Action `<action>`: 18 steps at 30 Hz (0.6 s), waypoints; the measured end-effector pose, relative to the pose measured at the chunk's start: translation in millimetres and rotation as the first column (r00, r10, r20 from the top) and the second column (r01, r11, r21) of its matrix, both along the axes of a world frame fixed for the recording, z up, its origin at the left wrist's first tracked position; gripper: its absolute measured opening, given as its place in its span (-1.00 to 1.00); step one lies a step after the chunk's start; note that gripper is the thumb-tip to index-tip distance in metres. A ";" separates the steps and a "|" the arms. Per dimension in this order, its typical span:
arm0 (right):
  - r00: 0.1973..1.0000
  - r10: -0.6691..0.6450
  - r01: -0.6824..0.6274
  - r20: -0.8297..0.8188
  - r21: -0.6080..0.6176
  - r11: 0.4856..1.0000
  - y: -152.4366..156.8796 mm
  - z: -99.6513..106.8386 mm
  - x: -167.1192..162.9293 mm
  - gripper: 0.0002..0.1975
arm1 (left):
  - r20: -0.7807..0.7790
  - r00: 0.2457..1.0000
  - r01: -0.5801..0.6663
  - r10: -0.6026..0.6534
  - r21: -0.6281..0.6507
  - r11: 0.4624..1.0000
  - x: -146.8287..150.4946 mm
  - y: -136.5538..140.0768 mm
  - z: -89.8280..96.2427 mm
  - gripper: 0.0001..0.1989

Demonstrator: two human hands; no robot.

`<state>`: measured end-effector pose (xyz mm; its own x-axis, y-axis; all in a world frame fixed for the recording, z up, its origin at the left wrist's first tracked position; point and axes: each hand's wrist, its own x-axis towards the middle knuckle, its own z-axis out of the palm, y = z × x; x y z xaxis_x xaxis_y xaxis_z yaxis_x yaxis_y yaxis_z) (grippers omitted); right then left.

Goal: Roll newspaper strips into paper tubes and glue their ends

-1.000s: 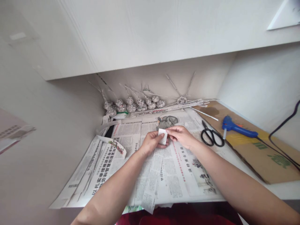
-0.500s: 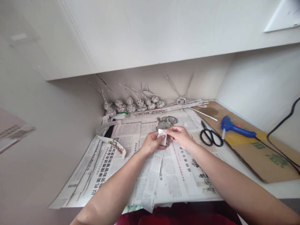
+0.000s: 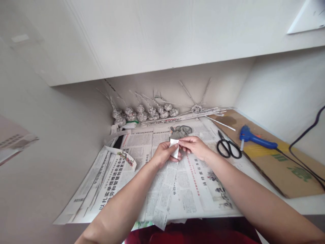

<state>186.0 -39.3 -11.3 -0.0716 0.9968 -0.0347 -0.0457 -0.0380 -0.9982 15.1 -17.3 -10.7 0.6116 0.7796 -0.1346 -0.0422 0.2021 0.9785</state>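
A newspaper strip (image 3: pixel 164 200) runs from my hands down over the table's front edge, its upper end (image 3: pixel 174 143) standing up pale between my fingers. My left hand (image 3: pixel 165 154) is closed on that strip, thumb across it. The fingertips of my right hand (image 3: pixel 194 147) are pinched at the strip's right edge near the top. Just behind my hands lies a grey, crumpled item with loops (image 3: pixel 181 131); I cannot make out what it is. Newspaper sheets (image 3: pixel 188 196) cover the table beneath.
Woven paper gourds (image 3: pixel 153 114) line the back wall beside rolled paper sticks (image 3: pixel 185 117). Black-handled scissors (image 3: pixel 228 149) lie to the right. A blue glue gun (image 3: pixel 257 139) with a cord rests on cardboard (image 3: pixel 286 173). Cut paper strips (image 3: pixel 92 183) lie left; a cabinet (image 3: pixel 162 37) overhangs the back.
The strip's upper end has shifted slightly left and turned a little in my fingers. Both hands have moved only slightly; everything else stays where it was.
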 end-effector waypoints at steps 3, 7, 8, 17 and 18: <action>1.000 -0.005 0.005 0.010 0.006 1.000 -0.1 -1.3 -1.9 -0.67 | -0.008 1.000 -0.011 0.011 0.013 1.000 0.5 -1.1 0.4 -0.59; 0.999 -0.022 0.022 0.025 0.025 0.999 -0.9 -2.1 -2.6 -0.65 | -0.037 0.999 -0.026 0.027 0.035 0.999 1.1 -3.0 1.8 -0.58; 0.999 -0.026 0.026 0.024 0.027 0.999 -1.1 -2.3 -2.8 -0.65 | -0.045 0.998 -0.030 0.032 0.040 0.999 1.3 -3.5 2.0 -0.58; 0.994 -0.106 0.107 -0.015 0.010 0.994 -1.0 -0.1 -4.3 -0.69 | 0.064 0.998 0.008 -0.005 -0.048 0.999 1.1 -1.1 -0.7 -0.61; 0.994 -0.105 0.105 -0.017 0.001 0.994 -1.1 0.5 -4.4 -0.69 | 0.059 0.998 0.015 -0.012 -0.046 0.999 0.9 -1.1 -1.1 -0.61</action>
<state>181.7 -40.5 -10.8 0.0332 0.9989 -0.0328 -0.0662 -0.0306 -0.9973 16.0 -18.4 -11.8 0.6297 0.7651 -0.1344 -0.0962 0.2484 0.9639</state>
